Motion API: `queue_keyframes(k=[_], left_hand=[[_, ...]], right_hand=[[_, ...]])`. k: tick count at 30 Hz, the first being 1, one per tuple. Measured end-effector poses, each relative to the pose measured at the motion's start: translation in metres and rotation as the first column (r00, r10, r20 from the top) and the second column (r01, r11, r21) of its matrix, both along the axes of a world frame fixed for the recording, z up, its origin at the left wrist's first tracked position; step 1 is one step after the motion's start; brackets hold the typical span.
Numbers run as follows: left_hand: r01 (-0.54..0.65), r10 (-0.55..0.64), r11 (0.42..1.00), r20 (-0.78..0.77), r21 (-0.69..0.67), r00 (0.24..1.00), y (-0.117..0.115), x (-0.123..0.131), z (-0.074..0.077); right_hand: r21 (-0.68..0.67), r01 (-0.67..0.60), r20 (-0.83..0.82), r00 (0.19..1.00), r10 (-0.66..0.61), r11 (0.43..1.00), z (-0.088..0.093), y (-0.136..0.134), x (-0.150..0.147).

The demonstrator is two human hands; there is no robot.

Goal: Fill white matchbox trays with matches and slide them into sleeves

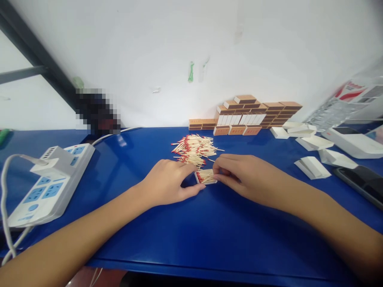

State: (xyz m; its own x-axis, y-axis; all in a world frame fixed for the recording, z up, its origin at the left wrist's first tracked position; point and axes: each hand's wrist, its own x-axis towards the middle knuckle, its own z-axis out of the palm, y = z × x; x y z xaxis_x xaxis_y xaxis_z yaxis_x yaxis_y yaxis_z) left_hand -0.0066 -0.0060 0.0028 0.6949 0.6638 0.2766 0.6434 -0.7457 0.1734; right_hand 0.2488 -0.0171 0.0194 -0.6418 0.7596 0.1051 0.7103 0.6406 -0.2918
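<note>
Between my hands a small white matchbox tray (pixel 206 181) lies on the blue table, filled with red-tipped matches (pixel 206 175). My left hand (pixel 170 181) grips the tray's left end, thumb at the near side and fingers at the far side. At the right end my right hand (pixel 236 172) has its fingers pinched together, touching the tray's edge and the match ends; whether a match is between them is hidden. Just beyond the tray spreads a loose heap of matches (pixel 194 147), mostly with red heads to the left.
Against the wall stand stacked matchboxes (pixel 239 115). Empty white trays (pixel 314 142) lie at the right, near a phone (pixel 360 181), a white box (pixel 354 143) and a plastic-wrapped bottle pack (pixel 344 101). A power strip (pixel 56 187) with a plugged-in charger and cable occupies the left.
</note>
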Motion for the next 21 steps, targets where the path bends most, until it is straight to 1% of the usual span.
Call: queue_keyframes(k=[6, 12, 17, 21], left_hand=[[0.001, -0.001, 1.0, -0.01, -0.016, 1.0, 0.0, 0.0, 0.001], [-0.003, 0.002, 0.999, -0.018, -0.034, 1.0, 0.0, 0.001, 0.001], [0.014, -0.014, 1.0, -0.011, -0.014, 1.0, 0.0, 0.0, 0.0], [0.012, -0.013, 0.999, -0.014, -0.035, 1.0, 0.0, 0.0, 0.001]], right_hand=[[-0.069, 0.011, 0.026, 1.0, -0.01, 0.998, 0.001, -0.002, -0.005], [-0.189, 0.015, -0.031, 0.999, -0.021, 0.982, 0.004, -0.001, 0.0], [-0.194, 0.019, -0.026, 0.999, -0.025, 0.981, 0.001, 0.001, 0.006], [-0.209, 0.046, -0.005, 0.999, -0.048, 0.977, 0.003, -0.001, 0.002]])
